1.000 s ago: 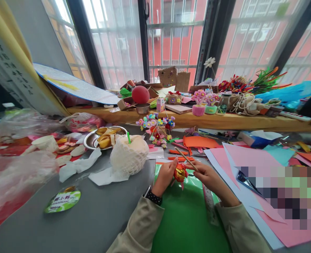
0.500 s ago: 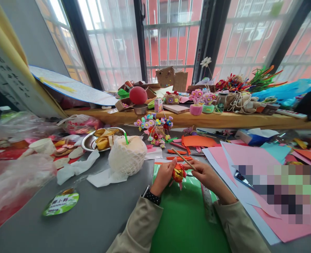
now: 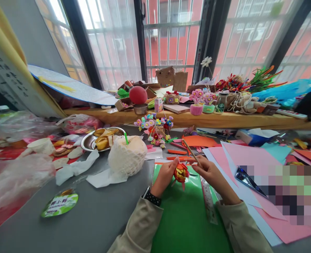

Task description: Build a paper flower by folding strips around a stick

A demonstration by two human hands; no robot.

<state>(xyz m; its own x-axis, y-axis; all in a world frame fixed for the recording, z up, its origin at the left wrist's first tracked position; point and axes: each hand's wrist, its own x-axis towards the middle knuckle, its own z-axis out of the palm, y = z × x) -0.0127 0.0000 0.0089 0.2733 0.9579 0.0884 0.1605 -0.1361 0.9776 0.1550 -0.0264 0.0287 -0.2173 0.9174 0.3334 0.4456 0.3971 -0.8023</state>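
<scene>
My left hand (image 3: 165,175) is closed around the side of a small red and gold paper flower (image 3: 181,173), its layered petals facing me. In my right hand (image 3: 206,172) a thin wooden stick (image 3: 190,150) is gripped, slanting up and to the left, apart from the petals. A dark thin tip shows just right of the flower, below my right fingers; I cannot make out what it is. Both hands are above a green mat (image 3: 187,218). A clear ruler (image 3: 209,203) lies under my right forearm.
A net-wrapped coconut (image 3: 127,156) with a green straw stands left of my hands, before a metal bowl (image 3: 85,142) of peels. Pink and white paper sheets (image 3: 250,154) and a phone (image 3: 250,181) lie right. Orange paper (image 3: 200,141) and a bead-like flower bunch (image 3: 155,128) are behind.
The flower has turned, showing more of its petals, and shifted slightly right. My right hand has moved right with the stick, away from the flower, and the stick now points up more steeply.
</scene>
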